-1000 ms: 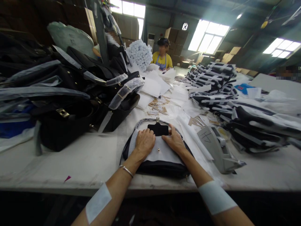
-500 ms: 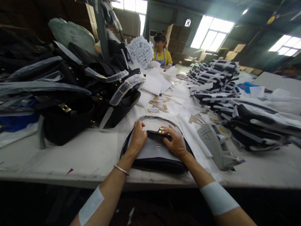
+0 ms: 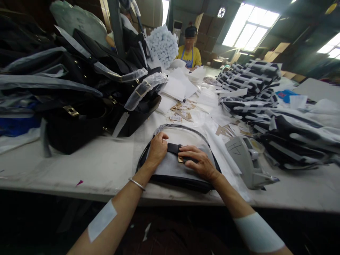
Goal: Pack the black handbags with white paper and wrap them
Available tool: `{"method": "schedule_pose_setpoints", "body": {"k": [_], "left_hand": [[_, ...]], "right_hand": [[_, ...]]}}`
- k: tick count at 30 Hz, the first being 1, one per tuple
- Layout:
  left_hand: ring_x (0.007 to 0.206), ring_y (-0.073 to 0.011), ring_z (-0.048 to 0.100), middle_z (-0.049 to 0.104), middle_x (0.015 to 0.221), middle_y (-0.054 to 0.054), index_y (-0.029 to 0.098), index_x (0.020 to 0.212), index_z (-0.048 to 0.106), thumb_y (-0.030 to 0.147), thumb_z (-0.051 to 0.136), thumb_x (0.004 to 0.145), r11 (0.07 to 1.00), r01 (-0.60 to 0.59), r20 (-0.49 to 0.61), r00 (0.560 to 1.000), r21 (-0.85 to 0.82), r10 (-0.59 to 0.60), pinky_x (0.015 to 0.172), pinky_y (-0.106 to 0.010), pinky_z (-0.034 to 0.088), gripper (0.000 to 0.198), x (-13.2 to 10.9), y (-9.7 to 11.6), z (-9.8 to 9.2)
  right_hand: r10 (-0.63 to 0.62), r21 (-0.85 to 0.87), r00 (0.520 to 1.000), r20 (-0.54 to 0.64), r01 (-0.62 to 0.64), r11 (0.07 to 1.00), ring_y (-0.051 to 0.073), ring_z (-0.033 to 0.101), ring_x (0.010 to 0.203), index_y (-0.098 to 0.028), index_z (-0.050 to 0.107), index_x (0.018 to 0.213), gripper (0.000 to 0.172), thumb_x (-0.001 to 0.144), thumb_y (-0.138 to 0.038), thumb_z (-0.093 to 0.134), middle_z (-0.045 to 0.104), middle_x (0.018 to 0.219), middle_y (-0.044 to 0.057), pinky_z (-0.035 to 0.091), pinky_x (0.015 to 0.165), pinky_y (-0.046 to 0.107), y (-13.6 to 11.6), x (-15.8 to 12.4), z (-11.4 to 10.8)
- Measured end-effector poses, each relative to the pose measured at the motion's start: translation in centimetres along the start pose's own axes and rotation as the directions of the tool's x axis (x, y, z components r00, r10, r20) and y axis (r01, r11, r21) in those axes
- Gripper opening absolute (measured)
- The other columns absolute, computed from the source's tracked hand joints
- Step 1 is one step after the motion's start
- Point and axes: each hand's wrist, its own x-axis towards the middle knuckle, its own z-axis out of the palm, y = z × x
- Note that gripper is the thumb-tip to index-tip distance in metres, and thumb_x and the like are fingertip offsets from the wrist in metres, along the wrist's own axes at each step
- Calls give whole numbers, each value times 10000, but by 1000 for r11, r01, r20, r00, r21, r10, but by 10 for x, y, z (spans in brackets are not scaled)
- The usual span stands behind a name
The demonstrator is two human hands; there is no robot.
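A handbag, black with a pale covering over its front, lies on the table before me. Across its upper front runs a black strap with a gold clasp on it. My left hand is closed at the strap's left end, its curled fingertips partly hidden. My right hand grips the strap from the right, fingers above and thumb below, beside the clasp. The bag's handle, in clear wrapping, arches behind both hands.
Black handbags with wrapped handles are heaped at left. A grey tape dispenser stands close by on the right, before stacked bags. Paper sheets and brown tags lie beyond. Across the table is a person in yellow.
The strap with its clasp has come down from the bag's top edge onto its front. My right hand has moved down with it; my left hand stays near the same place.
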Motion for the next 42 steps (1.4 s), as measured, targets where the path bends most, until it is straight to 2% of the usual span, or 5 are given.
{"method": "schedule_pose_setpoints", "body": {"k": [18, 20, 24, 26, 42], "left_hand": [[948, -192, 633, 665, 938, -41, 195, 860, 631, 54, 514, 802, 973, -206, 126, 968, -104, 219, 921, -340, 503, 192, -6, 19, -13], [928, -180, 639, 668, 945, -36, 198, 910, 652, 128, 549, 861, 945, -264, 296, 903, -195, 313, 878, -307, 515, 134, -13, 34, -26], [939, -192, 646, 662, 1048, -35, 217, 1058, 668, 307, 666, 895, 891, -445, 677, 627, -95, 385, 859, -298, 515, 186, -45, 55, -46], [979, -226, 640, 650, 1098, -53, 202, 1115, 639, 343, 724, 857, 838, -545, 721, 591, 24, 364, 875, -334, 521, 306, -64, 55, -47], [1212, -291, 585, 619, 1308, -95, 218, 1213, 574, 199, 762, 800, 783, -583, 568, 728, 216, 385, 1030, -454, 497, 454, -106, 28, -30]], "right_hand": [[149, -22, 989, -4, -149, 989, 211, 635, 1067, -281, 748, 924, 149, 843, -186, 668, 682, 1099, 44, 511, 978, 396, 8, 4, 6], [148, -18, 989, 3, -148, 989, 207, 642, 1049, -278, 747, 913, 125, 856, -203, 665, 687, 1080, 43, 516, 969, 397, 12, 3, 7], [140, 13, 990, -34, -139, 990, 203, 644, 1051, -264, 738, 880, 75, 869, -229, 673, 699, 1053, 42, 521, 958, 392, 17, 0, 9], [139, 26, 990, -28, -138, 990, 205, 639, 1068, -264, 741, 858, 69, 862, -223, 686, 697, 1070, 42, 515, 966, 395, 17, -1, 10], [-59, -166, 953, 297, 112, 980, 194, 662, 976, -278, 761, 1072, 207, 958, -259, 590, 747, 1019, 44, 549, 869, 329, -12, 7, -12]]}}
